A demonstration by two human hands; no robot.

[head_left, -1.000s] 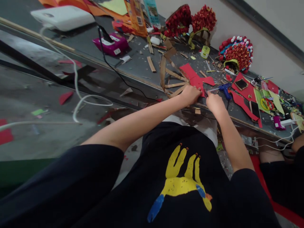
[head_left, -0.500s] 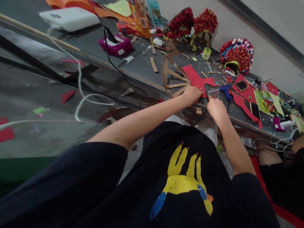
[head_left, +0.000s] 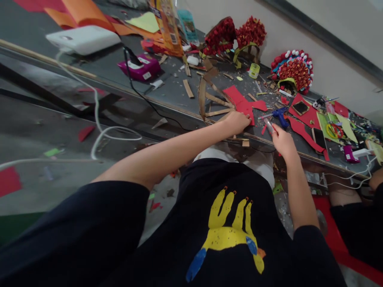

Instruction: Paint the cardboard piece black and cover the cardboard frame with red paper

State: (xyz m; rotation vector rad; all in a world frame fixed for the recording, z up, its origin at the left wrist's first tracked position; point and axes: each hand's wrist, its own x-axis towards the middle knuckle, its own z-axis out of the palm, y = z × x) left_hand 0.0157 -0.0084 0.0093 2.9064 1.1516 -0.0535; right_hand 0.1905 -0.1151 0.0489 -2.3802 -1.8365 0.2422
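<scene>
A red sheet [head_left: 240,102] of paper or foam with cut, pointed arms lies at the table's front edge. My left hand [head_left: 236,122] presses its lower part down with the fingers closed. Closed around a slim, pale craft knife [head_left: 268,125], my right hand [head_left: 283,139] is just to the right of the sheet, apart from it. The knife's tip points up and left; its fine details are blurred. Beyond the right hand lies a blue glue gun [head_left: 280,116]. A frame of bent cardboard strips [head_left: 202,97] touches the sheet's left side.
Scraps litter the dark table [head_left: 176,85]. A purple power block [head_left: 140,68] with a black cord, a white box [head_left: 83,40] and bottles [head_left: 170,28] stand left. Red decorated headpieces [head_left: 251,32] line the wall. Another person's leg [head_left: 345,197] shows at right.
My right hand has drawn back right and slightly toward me, away from the red sheet, bringing the knife into view. My left hand stays on the sheet. The camera view has shifted slightly.
</scene>
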